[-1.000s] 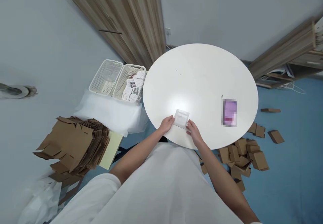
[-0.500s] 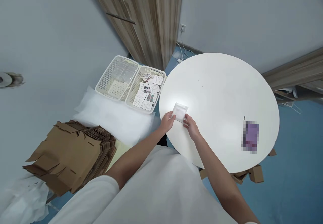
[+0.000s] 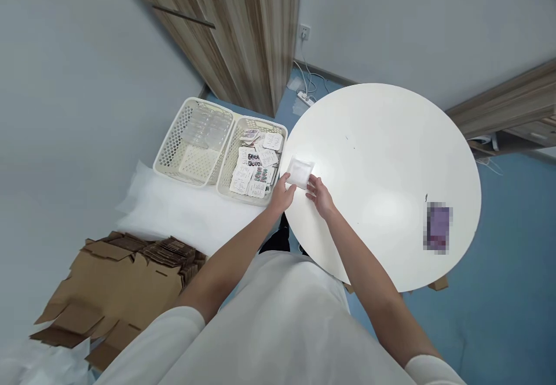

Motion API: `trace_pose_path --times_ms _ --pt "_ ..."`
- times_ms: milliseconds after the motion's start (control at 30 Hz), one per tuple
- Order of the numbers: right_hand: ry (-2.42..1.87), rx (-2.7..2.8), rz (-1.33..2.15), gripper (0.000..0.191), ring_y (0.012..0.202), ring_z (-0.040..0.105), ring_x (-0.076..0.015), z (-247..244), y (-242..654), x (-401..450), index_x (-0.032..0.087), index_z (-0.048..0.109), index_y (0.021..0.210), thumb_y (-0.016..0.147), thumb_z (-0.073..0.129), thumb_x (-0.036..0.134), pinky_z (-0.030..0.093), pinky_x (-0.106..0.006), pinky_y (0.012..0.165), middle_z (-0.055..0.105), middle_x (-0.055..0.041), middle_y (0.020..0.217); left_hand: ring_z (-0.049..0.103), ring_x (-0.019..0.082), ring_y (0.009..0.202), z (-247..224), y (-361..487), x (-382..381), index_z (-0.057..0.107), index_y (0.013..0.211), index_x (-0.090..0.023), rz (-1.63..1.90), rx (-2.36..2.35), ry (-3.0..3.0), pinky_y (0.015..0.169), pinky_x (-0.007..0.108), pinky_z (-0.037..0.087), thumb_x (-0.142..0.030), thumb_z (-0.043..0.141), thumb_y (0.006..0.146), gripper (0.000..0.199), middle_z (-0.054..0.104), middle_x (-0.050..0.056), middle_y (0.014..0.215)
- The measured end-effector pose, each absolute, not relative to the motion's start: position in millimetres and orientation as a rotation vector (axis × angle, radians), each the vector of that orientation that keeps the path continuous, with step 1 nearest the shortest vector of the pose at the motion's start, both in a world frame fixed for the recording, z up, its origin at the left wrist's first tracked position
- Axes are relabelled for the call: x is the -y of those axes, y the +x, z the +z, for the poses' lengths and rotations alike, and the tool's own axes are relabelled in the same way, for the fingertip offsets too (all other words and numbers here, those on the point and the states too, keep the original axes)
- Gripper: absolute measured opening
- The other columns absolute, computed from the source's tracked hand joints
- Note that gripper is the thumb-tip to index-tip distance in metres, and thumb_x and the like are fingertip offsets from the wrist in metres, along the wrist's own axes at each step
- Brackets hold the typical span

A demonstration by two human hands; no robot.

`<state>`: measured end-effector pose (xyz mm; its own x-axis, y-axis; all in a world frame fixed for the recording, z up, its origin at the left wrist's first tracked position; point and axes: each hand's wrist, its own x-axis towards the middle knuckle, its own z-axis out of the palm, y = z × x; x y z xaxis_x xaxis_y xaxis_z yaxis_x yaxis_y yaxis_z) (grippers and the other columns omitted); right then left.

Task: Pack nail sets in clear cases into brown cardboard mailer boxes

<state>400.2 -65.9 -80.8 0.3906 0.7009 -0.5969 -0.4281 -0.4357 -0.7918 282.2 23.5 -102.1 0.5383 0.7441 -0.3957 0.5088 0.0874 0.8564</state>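
A small, flat, whitish square packet [image 3: 300,172] is held over the near left part of the round white table [image 3: 382,142]. My left hand [image 3: 282,193] grips its lower left corner, thumb on top. My right hand [image 3: 320,195] is at the packet's right edge with its fingers apart; whether the fingertips touch it is hard to tell. Left of the table, a white basket [image 3: 221,183] holds many printed cards [image 3: 256,168], some with dark or coloured oval pieces.
Another basket [image 3: 161,152] holds clear plastic trays [image 3: 206,127]. White foam sheets [image 3: 174,205] lie below the baskets, with stacked flat brown cardboard [image 3: 125,281] nearer. A blurred-out purple object [image 3: 438,227] lies on the table's right side. Cables and a power strip [image 3: 305,98] are on the floor.
The packet and both hands have shifted slightly left and up in view. My right hand's fingers have spread a little. The view has also shifted, showing more floor by my feet.
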Motion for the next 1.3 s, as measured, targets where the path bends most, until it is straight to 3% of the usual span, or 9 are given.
trace_pose_path --times_ms 267,433,567,700,1000,1167,1300 --pt "-1.747 0.330 1.211 0.062 0.120 0.040 -0.0182 -77 400 97 0.032 0.023 0.134 0.080 0.018 0.062 0.044 -0.030 0.085 0.028 -0.0001 0.141 0.023 0.023 0.130 -86 273 -5 0.031 0.130 -0.020 0.236 -1.109 1.650 0.106 0.037 0.022 -0.026 0.049 0.078 0.055 0.025 0.007 0.142" --pt "-1.681 0.246 1.236 0.057 0.116 0.046 -0.0204 -70 399 149 0.031 0.030 0.129 0.080 0.027 0.060 0.046 -0.033 0.085 0.034 -0.0026 0.138 0.027 0.023 0.128 -74 255 26 0.038 0.126 -0.020 0.241 -1.108 1.677 0.103 0.037 0.028 -0.028 0.052 0.076 0.052 0.029 0.008 0.140" --pt "-1.608 0.168 1.262 0.053 0.104 0.055 -0.0215 -67 400 183 0.030 0.038 0.123 0.078 0.039 0.056 0.048 -0.034 0.081 0.042 -0.0052 0.132 0.037 0.023 0.123 -66 237 55 0.046 0.119 -0.018 0.258 -1.128 1.675 0.103 0.037 0.029 -0.028 0.053 0.076 0.045 0.042 0.009 0.132" --pt "-1.584 0.202 1.283 0.048 0.092 0.060 -0.0195 -64 398 197 0.027 0.048 0.114 0.072 0.053 0.049 0.048 -0.032 0.076 0.054 -0.0056 0.118 0.047 0.024 0.114 -62 214 84 0.050 0.115 -0.019 0.230 -1.144 1.598 0.094 0.037 0.040 -0.032 0.052 0.077 0.040 0.052 0.009 0.122" --pt "-1.633 0.562 1.510 0.039 0.077 0.059 -0.0158 -61 345 167 0.021 0.057 0.098 0.067 0.058 0.044 0.045 -0.029 0.068 0.061 -0.0061 0.098 0.053 0.023 0.105 -34 130 133 0.049 0.117 -0.022 0.282 -1.312 1.758 0.085 0.035 0.045 -0.042 0.046 0.081 0.042 0.055 0.007 0.118" --pt "-1.638 1.005 1.559 0.041 0.076 0.058 -0.0164 -56 294 130 0.019 0.055 0.102 0.070 0.054 0.045 0.045 -0.030 0.067 0.061 -0.0064 0.093 0.050 0.023 0.107 -25 61 131 0.052 0.111 -0.019 0.460 -1.699 1.908 0.093 0.037 0.038 -0.036 0.044 0.081 0.035 0.055 0.007 0.115" --pt "-1.589 1.552 1.425 0.041 0.074 0.057 -0.0159 -48 237 90 0.018 0.054 0.101 0.069 0.056 0.044 0.044 -0.029 0.064 0.060 -0.0060 0.092 0.049 0.024 0.105 -23 -4 124 0.053 0.108 -0.018 0.485 -2.041 1.878 0.090 0.038 0.038 -0.034 0.047 0.079 0.034 0.056 0.008 0.112"
